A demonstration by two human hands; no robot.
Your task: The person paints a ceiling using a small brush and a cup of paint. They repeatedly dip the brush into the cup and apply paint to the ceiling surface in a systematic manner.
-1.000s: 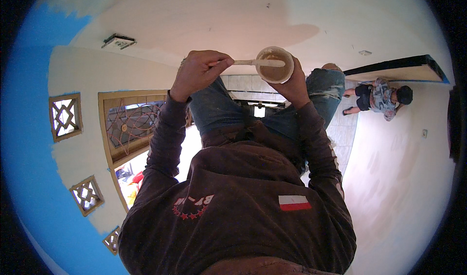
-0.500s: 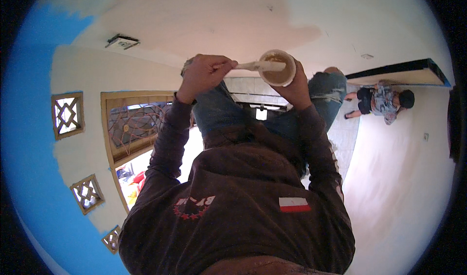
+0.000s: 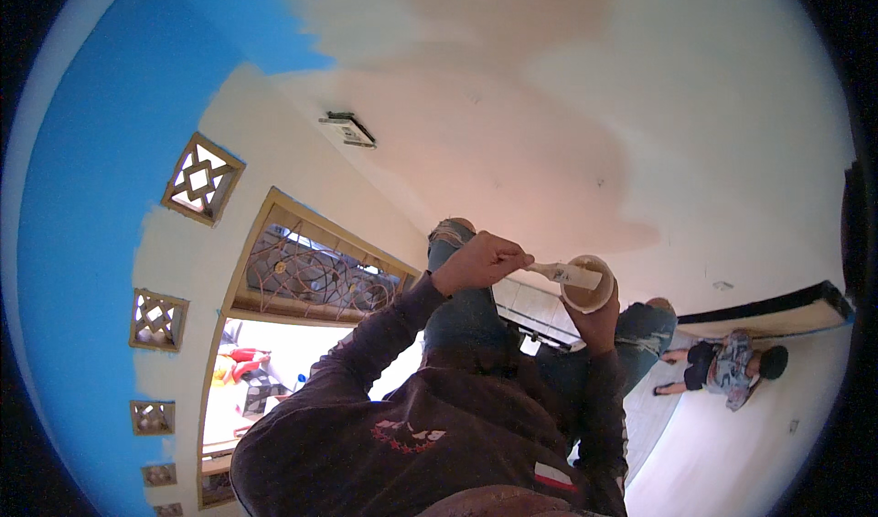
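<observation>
My left hand (image 3: 483,263) is closed round the thin end of a pale-handled paintbrush (image 3: 551,272). The brush lies nearly level, its wide end over the mouth of a round white tub (image 3: 571,299). Something light brown, like paint, coats the inside of the tub; how full it is I cannot tell. From below and the right, my right hand (image 3: 596,325) grips the tub, most of its fingers hidden behind it. Both hands are in front of my knees, which show through torn jeans (image 3: 457,320).
Before me a pale wall (image 3: 549,142) carries a darker damp-looking patch. Blue paint (image 3: 91,170) covers the left side, beside lattice vents (image 3: 203,179) and a grilled window (image 3: 320,266). Far right, another person (image 3: 732,371) stands below a dark-edged ledge (image 3: 768,311). A metal frame (image 3: 540,327) shows between my legs.
The view has tilted and swung toward the wall, so my hands, brush and tub appear lower and farther right. Both grips stay the same, with the brush still over the tub.
</observation>
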